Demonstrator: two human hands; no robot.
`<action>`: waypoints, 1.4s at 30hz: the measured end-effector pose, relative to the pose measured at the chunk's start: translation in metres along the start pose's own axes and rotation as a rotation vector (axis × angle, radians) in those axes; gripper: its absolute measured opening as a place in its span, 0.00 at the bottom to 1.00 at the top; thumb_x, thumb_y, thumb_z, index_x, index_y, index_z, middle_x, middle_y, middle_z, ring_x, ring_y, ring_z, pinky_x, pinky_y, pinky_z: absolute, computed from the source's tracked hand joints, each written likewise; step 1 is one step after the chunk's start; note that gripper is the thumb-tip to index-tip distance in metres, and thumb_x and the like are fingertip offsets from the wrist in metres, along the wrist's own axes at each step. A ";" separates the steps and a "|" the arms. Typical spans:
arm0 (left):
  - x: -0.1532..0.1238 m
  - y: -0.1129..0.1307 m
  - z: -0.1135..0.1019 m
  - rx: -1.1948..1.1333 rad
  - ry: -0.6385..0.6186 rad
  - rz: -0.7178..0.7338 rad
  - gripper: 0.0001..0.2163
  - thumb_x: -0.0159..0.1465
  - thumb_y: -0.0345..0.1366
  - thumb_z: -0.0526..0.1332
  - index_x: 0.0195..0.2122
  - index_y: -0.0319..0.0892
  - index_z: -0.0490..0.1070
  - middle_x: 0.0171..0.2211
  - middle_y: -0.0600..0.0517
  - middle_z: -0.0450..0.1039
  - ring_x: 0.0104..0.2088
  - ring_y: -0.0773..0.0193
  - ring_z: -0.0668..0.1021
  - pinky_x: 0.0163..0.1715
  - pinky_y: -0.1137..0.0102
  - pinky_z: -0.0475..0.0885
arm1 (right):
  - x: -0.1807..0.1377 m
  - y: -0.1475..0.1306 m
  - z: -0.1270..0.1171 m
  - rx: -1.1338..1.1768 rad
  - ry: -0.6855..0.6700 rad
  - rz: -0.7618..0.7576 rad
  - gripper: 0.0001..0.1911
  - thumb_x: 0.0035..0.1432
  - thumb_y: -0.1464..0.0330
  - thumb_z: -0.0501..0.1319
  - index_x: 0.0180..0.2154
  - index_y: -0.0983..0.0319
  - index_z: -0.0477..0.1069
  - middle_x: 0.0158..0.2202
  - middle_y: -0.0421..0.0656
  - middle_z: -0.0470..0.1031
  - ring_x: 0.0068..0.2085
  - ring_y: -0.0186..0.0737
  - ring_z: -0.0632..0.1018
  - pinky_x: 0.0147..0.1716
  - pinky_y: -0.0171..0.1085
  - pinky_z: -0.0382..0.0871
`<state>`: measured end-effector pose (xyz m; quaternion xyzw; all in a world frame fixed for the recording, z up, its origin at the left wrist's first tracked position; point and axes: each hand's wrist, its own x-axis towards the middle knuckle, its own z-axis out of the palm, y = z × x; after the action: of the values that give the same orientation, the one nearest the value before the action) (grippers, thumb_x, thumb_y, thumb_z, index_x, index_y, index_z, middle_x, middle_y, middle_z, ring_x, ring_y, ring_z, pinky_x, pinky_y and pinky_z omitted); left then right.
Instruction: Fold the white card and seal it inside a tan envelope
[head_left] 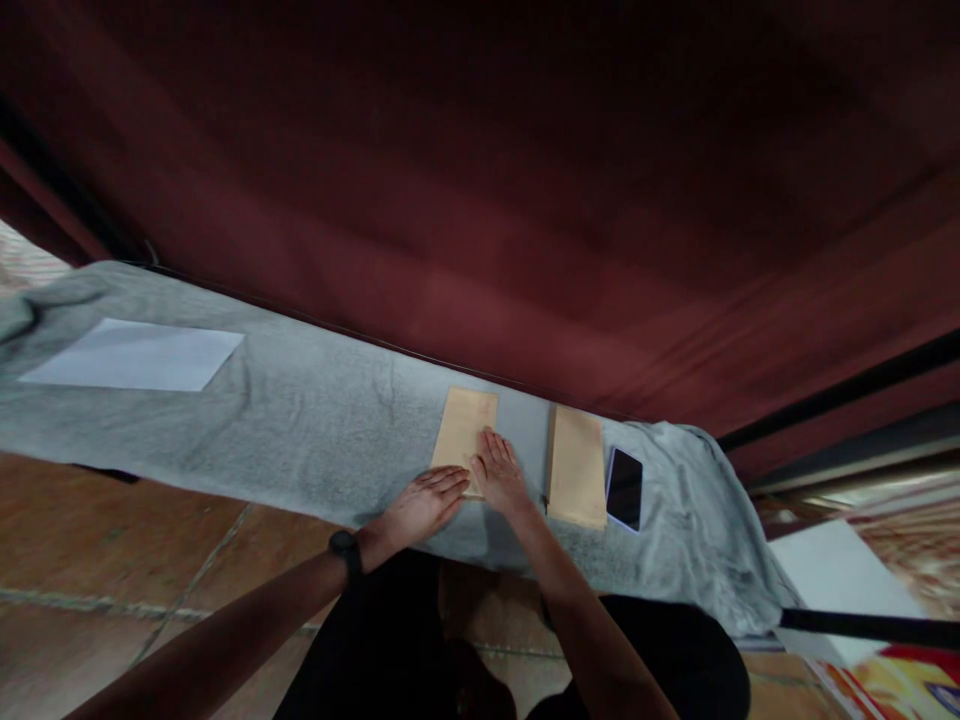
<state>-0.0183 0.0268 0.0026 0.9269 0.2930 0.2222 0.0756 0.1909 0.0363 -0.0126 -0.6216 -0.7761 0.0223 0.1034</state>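
Grey cloth (315,430): both hands (457,490) flat on brown envelope (463,430)

White sheet (135,356) far left; phone (624,488) beside envelope stack (576,466).

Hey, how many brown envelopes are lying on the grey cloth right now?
2. One brown envelope lies under the fingers of the left hand and right hand. The other, maybe a stack, lies to its right, beside the phone. More could be hidden beneath.

Tan envelope (463,432), apparently flat, lengthwise on the grey cloth (315,430)
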 end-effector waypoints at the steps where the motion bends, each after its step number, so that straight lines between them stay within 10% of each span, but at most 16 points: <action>1: 0.000 -0.001 0.001 -0.005 0.005 0.001 0.16 0.73 0.37 0.52 0.56 0.42 0.73 0.56 0.45 0.76 0.58 0.59 0.76 0.60 0.61 0.70 | -0.006 -0.001 -0.001 0.010 0.007 0.000 0.27 0.76 0.65 0.44 0.70 0.70 0.52 0.72 0.51 0.48 0.71 0.45 0.53 0.69 0.48 0.48; 14: 0.006 -0.005 0.000 -0.120 0.019 -0.104 0.16 0.73 0.34 0.48 0.52 0.41 0.74 0.53 0.46 0.77 0.54 0.62 0.77 0.57 0.63 0.72 | -0.062 -0.009 -0.022 0.211 0.142 0.051 0.21 0.72 0.70 0.49 0.63 0.63 0.68 0.64 0.47 0.67 0.65 0.42 0.68 0.67 0.49 0.55; 25: 0.007 -0.005 0.003 -0.140 -0.009 -0.131 0.15 0.71 0.32 0.52 0.53 0.39 0.74 0.54 0.45 0.76 0.56 0.60 0.75 0.59 0.62 0.70 | -0.093 -0.082 -0.008 0.120 0.180 0.034 0.23 0.74 0.67 0.52 0.66 0.65 0.62 0.66 0.48 0.64 0.66 0.45 0.65 0.68 0.47 0.54; 33: -0.002 0.004 0.007 -0.089 0.069 -0.290 0.19 0.68 0.27 0.50 0.55 0.40 0.73 0.55 0.43 0.75 0.56 0.56 0.76 0.58 0.58 0.71 | -0.101 -0.070 -0.010 0.080 0.180 0.127 0.23 0.74 0.68 0.51 0.67 0.64 0.62 0.68 0.48 0.61 0.66 0.47 0.65 0.68 0.50 0.54; 42: 0.068 0.027 0.043 0.023 -0.132 -0.257 0.24 0.73 0.44 0.48 0.65 0.41 0.64 0.69 0.44 0.59 0.69 0.51 0.61 0.67 0.51 0.55 | -0.102 -0.072 -0.009 0.110 0.207 0.133 0.19 0.70 0.68 0.56 0.59 0.60 0.72 0.60 0.48 0.72 0.64 0.50 0.67 0.68 0.53 0.52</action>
<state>0.0654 0.0435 -0.0035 0.8952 0.4060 0.1457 0.1121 0.1441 -0.0797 -0.0059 -0.6640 -0.7160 0.0074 0.2154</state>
